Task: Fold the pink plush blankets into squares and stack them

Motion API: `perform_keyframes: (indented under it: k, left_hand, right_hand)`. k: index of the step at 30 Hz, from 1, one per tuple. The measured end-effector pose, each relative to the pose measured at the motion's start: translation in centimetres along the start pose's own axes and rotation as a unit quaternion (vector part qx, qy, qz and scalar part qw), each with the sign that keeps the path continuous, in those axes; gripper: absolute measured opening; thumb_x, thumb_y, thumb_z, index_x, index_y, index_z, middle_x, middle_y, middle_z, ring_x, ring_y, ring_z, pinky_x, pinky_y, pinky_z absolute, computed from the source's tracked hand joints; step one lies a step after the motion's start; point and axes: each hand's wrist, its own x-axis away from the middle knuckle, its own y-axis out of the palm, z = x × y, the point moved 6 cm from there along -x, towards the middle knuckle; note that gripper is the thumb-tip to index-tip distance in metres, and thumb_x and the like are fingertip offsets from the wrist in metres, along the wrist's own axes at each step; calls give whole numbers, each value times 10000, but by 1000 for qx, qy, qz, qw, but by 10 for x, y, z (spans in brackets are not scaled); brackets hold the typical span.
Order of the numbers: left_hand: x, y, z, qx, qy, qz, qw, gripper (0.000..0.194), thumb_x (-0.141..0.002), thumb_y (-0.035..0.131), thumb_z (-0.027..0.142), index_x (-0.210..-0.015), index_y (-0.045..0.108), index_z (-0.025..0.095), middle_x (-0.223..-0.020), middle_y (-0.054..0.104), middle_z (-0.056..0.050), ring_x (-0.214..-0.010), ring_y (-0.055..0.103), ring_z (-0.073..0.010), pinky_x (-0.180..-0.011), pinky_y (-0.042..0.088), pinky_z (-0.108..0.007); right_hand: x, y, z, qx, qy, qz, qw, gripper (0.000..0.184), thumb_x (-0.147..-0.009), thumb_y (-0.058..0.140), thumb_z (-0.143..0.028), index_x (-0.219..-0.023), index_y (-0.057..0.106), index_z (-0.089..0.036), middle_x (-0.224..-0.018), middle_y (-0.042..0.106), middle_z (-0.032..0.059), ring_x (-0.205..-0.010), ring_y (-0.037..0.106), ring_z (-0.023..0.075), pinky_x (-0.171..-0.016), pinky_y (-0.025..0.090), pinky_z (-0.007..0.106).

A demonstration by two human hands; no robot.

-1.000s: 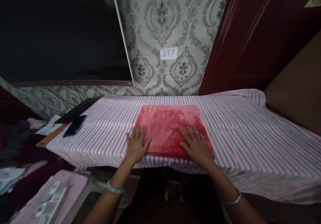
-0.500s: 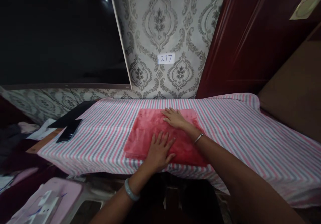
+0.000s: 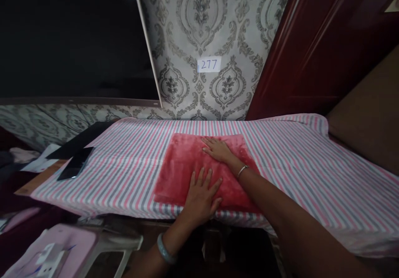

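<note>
A red plush cloth (image 3: 177, 166), roughly rectangular, lies flat on a pink, grey and white striped tablecloth (image 3: 124, 161). My left hand (image 3: 201, 195) rests palm down on its near middle part, fingers spread. Farther back, my right hand (image 3: 216, 149) lies flat on the cloth near its far edge, with the fingers stretched toward the left. Neither hand grips anything. The plush is smooth on the left and darker, with brushed marks, around the hands. The parts under both palms and the right forearm are hidden.
A dark phone (image 3: 76, 163) lies at the tablecloth's left end beside a black flat panel (image 3: 82, 139). A large screen (image 3: 75, 41) hangs at the upper left. A paper marked 277 (image 3: 209, 64) is on the wall. Below left stands a pink stool (image 3: 79, 238) with a white device (image 3: 51, 261) on it.
The view has shifted slightly. My right hand has moved a little nearer to me on the red plush cloth, and my left hand slightly to the right. Both stay flat.
</note>
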Motion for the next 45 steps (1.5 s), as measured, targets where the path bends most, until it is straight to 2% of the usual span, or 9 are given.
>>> perform_keyframes:
  k: [6, 11, 14, 17, 22, 31, 37, 41, 45]
  left_hand:
    - [0, -3, 1, 2, -7, 1, 1000, 637, -947, 598, 479, -1553, 466, 335, -1656, 394, -110, -1548, 301, -377, -1228, 263, -647]
    - [8, -22, -4, 13, 10, -11, 1000, 615, -977, 554, 461, -1560, 450, 293, -1598, 488, -101, -1496, 407, -325, -1245, 256, -626]
    - [17, -41, -19, -9, -27, 16, 999, 577, -993, 525, 426, -1544, 477, 262, -1545, 545, -128, -1476, 432, -334, -1256, 175, -675]
    - [28, -49, -34, -41, -67, 51, 996, 599, -971, 557, 469, -1538, 494, 286, -1586, 491, -144, -1510, 361, -402, -1223, 175, -728]
    - [43, -32, -43, -51, -91, 62, 993, 591, -925, 617, 523, -1494, 546, 379, -1636, 430, -98, -1523, 306, -448, -1184, 261, -718]
    - [50, -14, -44, -56, -78, 118, 988, 604, -890, 660, 419, -1483, 563, 361, -1627, 447, -83, -1549, 253, -407, -1229, 188, -652]
    - [50, -13, -42, -49, -75, 150, 985, 606, -870, 683, 480, -1454, 595, 344, -1613, 466, -96, -1542, 267, -402, -1243, 149, -627]
    - [51, -13, -41, -57, -73, 157, 983, 600, -880, 667, 439, -1465, 586, 333, -1627, 443, -99, -1553, 232, -417, -1227, 161, -658]
    - [52, -14, -40, -59, -72, 152, 984, 617, -866, 678, 397, -1471, 577, 334, -1637, 427, -101, -1551, 235, -422, -1216, 192, -664]
  right_hand:
    - [5, -1, -3, 18, 16, 16, 1000, 628, -1079, 326, -514, -1658, 257, -281, -1700, 293, 98, -1545, 312, 301, -1218, 299, 538]
    - [5, -14, -10, 7, 40, -26, 999, 632, -1077, 298, -521, -1658, 258, -274, -1705, 275, 109, -1563, 272, 306, -1221, 284, 572]
    - [-2, -26, -32, -2, 22, -20, 1000, 638, -1073, 294, -541, -1657, 266, -286, -1716, 241, 104, -1578, 213, 343, -1225, 237, 619]
    - [-15, -28, -61, -16, -17, -18, 1000, 626, -1070, 303, -557, -1651, 280, -323, -1727, 222, 68, -1587, 179, 338, -1240, 192, 618]
    - [-34, -9, -79, -12, -17, -43, 999, 655, -1049, 350, -593, -1646, 296, -328, -1728, 222, 60, -1558, 246, 378, -1227, 211, 634]
    - [-45, 10, -66, -26, -38, -54, 997, 674, -1046, 343, -615, -1650, 271, -324, -1714, 269, 66, -1547, 293, 333, -1202, 298, 607]
    - [-43, 10, -66, -19, -36, -29, 999, 665, -1054, 320, -607, -1646, 288, -307, -1707, 284, 85, -1543, 304, 310, -1203, 304, 588]
    - [-44, 4, -70, -17, -13, -63, 998, 669, -1055, 328, -593, -1657, 261, -309, -1716, 250, 94, -1558, 270, 332, -1219, 258, 603]
    - [-56, -4, -90, -24, -38, -62, 997, 687, -1048, 318, -621, -1665, 220, -337, -1729, 209, 79, -1584, 175, 366, -1226, 190, 645]
